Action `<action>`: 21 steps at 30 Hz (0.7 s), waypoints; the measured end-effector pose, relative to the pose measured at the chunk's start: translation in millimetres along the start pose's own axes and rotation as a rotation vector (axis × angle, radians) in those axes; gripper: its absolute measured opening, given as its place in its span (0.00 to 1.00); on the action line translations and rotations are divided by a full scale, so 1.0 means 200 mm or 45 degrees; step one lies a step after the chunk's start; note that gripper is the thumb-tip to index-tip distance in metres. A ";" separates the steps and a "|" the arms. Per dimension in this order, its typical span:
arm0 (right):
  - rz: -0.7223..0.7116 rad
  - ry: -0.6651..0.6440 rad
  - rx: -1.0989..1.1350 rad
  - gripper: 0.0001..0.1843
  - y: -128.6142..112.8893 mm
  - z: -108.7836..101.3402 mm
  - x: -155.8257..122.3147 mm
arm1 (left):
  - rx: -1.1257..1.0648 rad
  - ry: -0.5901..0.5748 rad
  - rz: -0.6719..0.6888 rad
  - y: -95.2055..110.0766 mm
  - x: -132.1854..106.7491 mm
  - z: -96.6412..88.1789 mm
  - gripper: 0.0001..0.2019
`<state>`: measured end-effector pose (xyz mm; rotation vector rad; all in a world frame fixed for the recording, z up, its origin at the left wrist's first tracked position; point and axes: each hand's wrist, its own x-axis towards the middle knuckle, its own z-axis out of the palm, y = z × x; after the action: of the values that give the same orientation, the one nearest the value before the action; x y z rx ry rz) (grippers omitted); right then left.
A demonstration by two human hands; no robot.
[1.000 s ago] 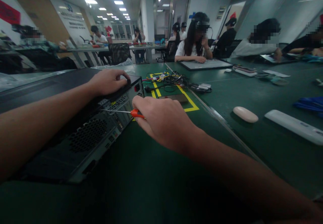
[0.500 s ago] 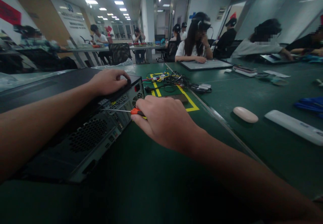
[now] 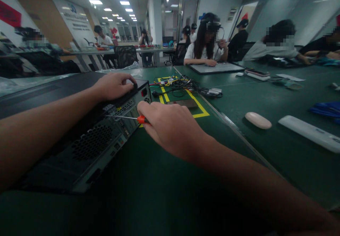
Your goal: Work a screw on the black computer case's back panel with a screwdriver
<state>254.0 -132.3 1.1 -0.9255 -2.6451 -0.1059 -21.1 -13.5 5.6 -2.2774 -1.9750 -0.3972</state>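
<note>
A black desktop computer case (image 3: 61, 82) lies on its side at my left, its rear panel with a honeycomb vent (image 3: 92, 142) and ports turned toward me. My left hand (image 3: 114, 86) rests on top of it, with thumb and fingers curled on the upper edge near the rear corner. My right hand (image 3: 172, 129) is closed around the handle of a screwdriver (image 3: 142, 119), orange at the front. Its thin shaft points left, and the tip meets the upper part of the rear panel. Whatever lies right at the tip is too small to make out.
Behind my right hand are a tangle of cables (image 3: 186, 83) and a flat brown block (image 3: 183, 104) by yellow tape (image 3: 203, 114). Rightward lie a pale oval mouse-like object (image 3: 258, 120) and a long white bar (image 3: 308, 133). A person (image 3: 205, 44) sits across the green table (image 3: 233, 90).
My right hand has turned a little on the screwdriver handle, and its fingers have shifted. The screwdriver tip and my left hand stay in place.
</note>
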 end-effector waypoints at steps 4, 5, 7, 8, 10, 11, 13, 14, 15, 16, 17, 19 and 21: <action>-0.004 0.008 -0.010 0.16 0.00 0.00 0.00 | 0.004 -0.001 0.010 0.00 0.00 0.00 0.27; -0.002 0.009 -0.012 0.16 0.00 0.00 0.00 | 0.007 -0.003 0.014 0.00 0.00 0.00 0.27; 0.008 0.006 -0.016 0.15 0.00 0.00 0.00 | 0.017 -0.012 0.013 0.01 0.00 -0.01 0.27; 0.010 0.005 -0.016 0.14 0.00 0.00 0.00 | 0.021 -0.016 0.010 0.01 0.00 -0.01 0.27; 0.010 0.006 -0.012 0.14 0.00 0.00 0.00 | 0.022 -0.015 0.006 0.00 0.00 0.00 0.28; 0.005 0.009 -0.009 0.14 0.00 0.00 0.00 | 0.019 -0.010 0.005 0.00 0.00 0.00 0.28; 0.001 0.011 -0.004 0.14 0.00 0.00 0.00 | 0.008 -0.002 0.010 -0.01 0.00 0.00 0.28; 0.004 0.014 -0.002 0.14 0.00 0.00 0.00 | 0.001 -0.001 0.013 -0.01 0.00 0.00 0.28; 0.009 0.014 0.000 0.14 0.00 0.00 0.00 | -0.007 -0.001 0.016 -0.01 0.00 0.00 0.28; 0.015 0.014 0.001 0.14 0.00 0.00 0.00 | -0.012 0.000 0.018 -0.01 0.00 0.00 0.28; 0.020 0.012 0.003 0.14 0.00 0.00 0.00 | -0.015 0.001 0.019 -0.01 0.00 0.00 0.28; 0.023 0.008 0.005 0.13 0.00 0.00 0.01 | -0.013 -0.001 0.016 -0.01 0.00 0.00 0.28; 0.021 0.000 0.006 0.12 0.00 -0.01 0.01 | -0.015 -0.007 0.010 -0.01 0.00 0.00 0.28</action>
<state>253.0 -132.5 2.6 -0.9456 -2.6362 -0.0956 -23.1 -12.3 4.7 -2.2950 -1.9711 -0.4036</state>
